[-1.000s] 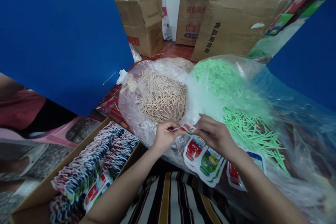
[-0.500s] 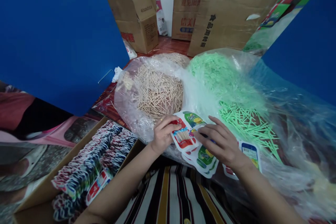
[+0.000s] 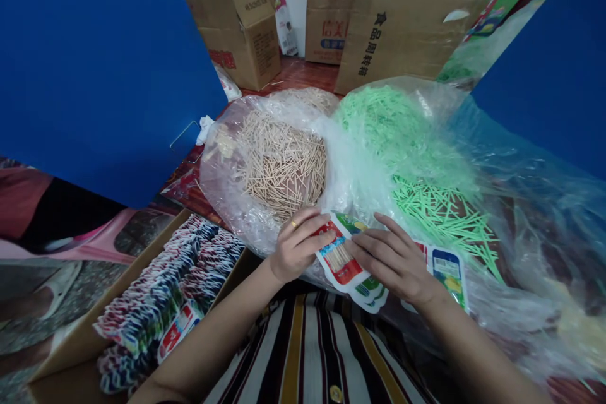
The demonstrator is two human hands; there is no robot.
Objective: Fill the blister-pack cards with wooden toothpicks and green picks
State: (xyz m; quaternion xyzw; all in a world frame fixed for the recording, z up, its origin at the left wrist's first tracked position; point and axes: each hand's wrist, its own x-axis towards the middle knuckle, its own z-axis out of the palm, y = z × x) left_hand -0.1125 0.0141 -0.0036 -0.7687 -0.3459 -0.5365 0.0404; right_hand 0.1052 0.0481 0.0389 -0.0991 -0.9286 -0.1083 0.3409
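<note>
My left hand point(image 3: 298, 245) grips the left edge of a small printed packet point(image 3: 341, 260), red, white and green, with beige sticks showing in its window. My right hand point(image 3: 395, 259) lies over the packet's right side, fingers stretched and touching it; the thumb is mostly hidden. More green-printed packets point(image 3: 370, 293) show beneath this one, near my striped shirt. Beside my right wrist lies another packet point(image 3: 447, 274) with a blue panel. Beyond my left hand is a heap of thin beige sticks point(image 3: 284, 161) on clear plastic. Bright green sticks point(image 3: 445, 214) spread beyond my right hand.
At lower left an open carton point(image 3: 61, 363) holds rows of packed packets point(image 3: 165, 284). Cardboard boxes point(image 3: 421, 19) stand along the back of the red-brown table point(image 3: 303, 72). Blue panels point(image 3: 95, 63) flank both sides. Another person's foot point(image 3: 38, 303) shows at far left.
The held packet has shifted slightly right and down and now covers more of the packets below. My right fingers have come down onto its right side. The view has tilted a little.
</note>
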